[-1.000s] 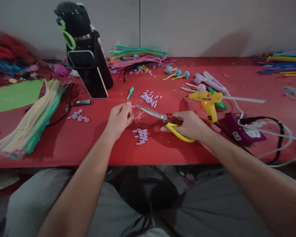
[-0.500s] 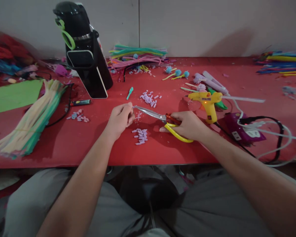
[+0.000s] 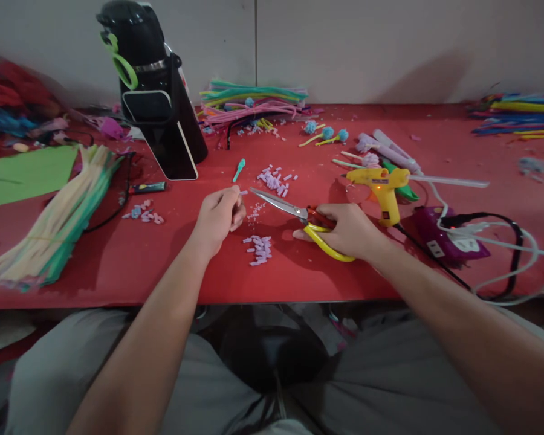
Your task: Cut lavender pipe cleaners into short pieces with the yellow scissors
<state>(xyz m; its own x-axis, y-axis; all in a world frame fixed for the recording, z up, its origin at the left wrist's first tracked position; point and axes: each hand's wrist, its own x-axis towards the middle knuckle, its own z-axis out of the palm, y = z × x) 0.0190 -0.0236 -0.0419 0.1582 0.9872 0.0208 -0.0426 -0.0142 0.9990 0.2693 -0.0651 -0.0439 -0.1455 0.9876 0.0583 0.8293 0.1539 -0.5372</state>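
Note:
My left hand (image 3: 220, 214) pinches a short lilac piece (image 3: 243, 192), which pokes out past the fingertips. In my right hand (image 3: 344, 229) is a pair of scissors (image 3: 281, 204) with red and yellow handles. Their blades look closed, and the tips lie just right of the lilac piece, a little apart from it. Below the blades are tiny lilac trimmings (image 3: 255, 212). One pile of cut lilac pieces (image 3: 274, 180) lies beyond the scissors, another lilac pile (image 3: 259, 249) nearer me. A small teal stick (image 3: 239, 170) rests behind my left hand.
At right a yellow glue gun (image 3: 381, 187) stands by a purple power strip (image 3: 453, 238) with cables. A black bottle (image 3: 185, 121) with a phone (image 3: 174, 151) is at back left. Bundled pipe cleaners (image 3: 68, 217) lie left; more stems (image 3: 254, 99) line the wall.
The scissor tips have moved slightly right, away from my left fingers. My left hand has drawn back a little to the left, and the lilac piece now shows clearly.

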